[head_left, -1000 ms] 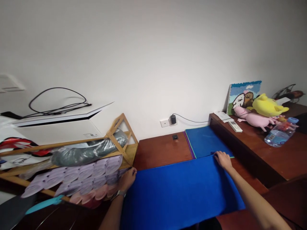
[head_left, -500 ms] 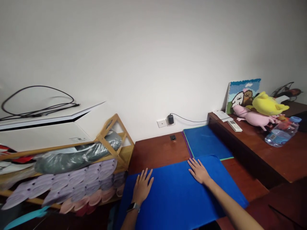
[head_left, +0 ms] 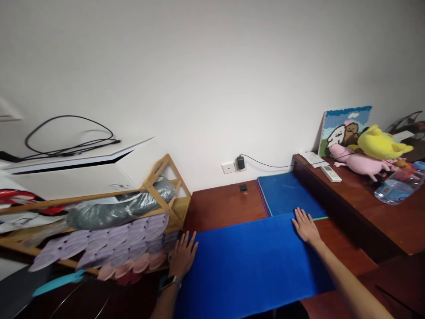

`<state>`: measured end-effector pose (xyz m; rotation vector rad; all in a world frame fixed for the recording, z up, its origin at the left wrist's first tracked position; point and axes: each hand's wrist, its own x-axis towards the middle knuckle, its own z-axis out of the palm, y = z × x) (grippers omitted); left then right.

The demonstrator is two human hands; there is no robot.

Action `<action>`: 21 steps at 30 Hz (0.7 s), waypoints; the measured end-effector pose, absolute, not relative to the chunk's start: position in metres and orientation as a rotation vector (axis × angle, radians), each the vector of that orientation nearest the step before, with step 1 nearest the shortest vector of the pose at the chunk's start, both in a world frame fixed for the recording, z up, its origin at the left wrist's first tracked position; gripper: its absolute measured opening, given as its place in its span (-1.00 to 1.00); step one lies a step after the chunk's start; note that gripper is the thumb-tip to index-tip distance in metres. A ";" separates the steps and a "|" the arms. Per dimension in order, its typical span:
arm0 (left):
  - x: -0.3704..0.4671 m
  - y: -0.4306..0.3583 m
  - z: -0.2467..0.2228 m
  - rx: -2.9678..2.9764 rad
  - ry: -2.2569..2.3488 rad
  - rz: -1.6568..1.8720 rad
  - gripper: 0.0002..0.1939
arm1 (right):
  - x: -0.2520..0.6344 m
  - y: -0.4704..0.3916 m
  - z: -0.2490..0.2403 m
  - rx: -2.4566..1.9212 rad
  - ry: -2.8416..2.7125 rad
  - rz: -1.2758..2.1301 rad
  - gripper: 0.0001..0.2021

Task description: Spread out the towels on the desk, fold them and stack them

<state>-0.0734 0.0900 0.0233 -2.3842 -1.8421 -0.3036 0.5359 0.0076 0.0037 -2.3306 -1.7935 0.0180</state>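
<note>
A bright blue cloth (head_left: pixel 249 261) lies spread over the reddish-brown wooden desk (head_left: pixel 226 206). My left hand (head_left: pixel 182 254), with a watch on its wrist, rests at the cloth's left edge, fingers stretched out. On the cloth's far right corner my right hand (head_left: pixel 306 226) lies flat with its fingers apart. Just beyond the right hand is a darker blue folded cloth (head_left: pixel 288 190) with green edging; a purple edge shows along its left side. Neither hand grips anything.
A wooden rack (head_left: pixel 181 208) with lilac and pink slippers (head_left: pixel 116 241) stands at left, a white box (head_left: pixel 83 177) on top. On the raised right shelf are a remote control (head_left: pixel 330 174), pink plush toy (head_left: pixel 360 164), yellow plush toy (head_left: pixel 381 142) and water bottle (head_left: pixel 395 188). A black plug (head_left: pixel 241 162) sits in the wall.
My hands have moved apart: the left outward to the cloth's left edge, the right outward to its far right corner. The view has shifted slightly left.
</note>
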 end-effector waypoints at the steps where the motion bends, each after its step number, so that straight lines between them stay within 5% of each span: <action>1: -0.055 0.085 0.027 -2.395 -1.821 -0.328 -0.41 | 0.513 0.009 0.010 -2.269 -1.829 -0.010 -0.31; 9: 0.095 0.043 0.011 -2.742 -1.572 -0.390 -0.39 | 0.360 0.015 0.015 -1.809 -2.179 0.160 -0.33; 21: -0.092 0.066 0.003 -2.337 -1.929 -0.198 -0.28 | 0.562 -0.010 -0.003 -2.339 -1.838 0.148 -0.31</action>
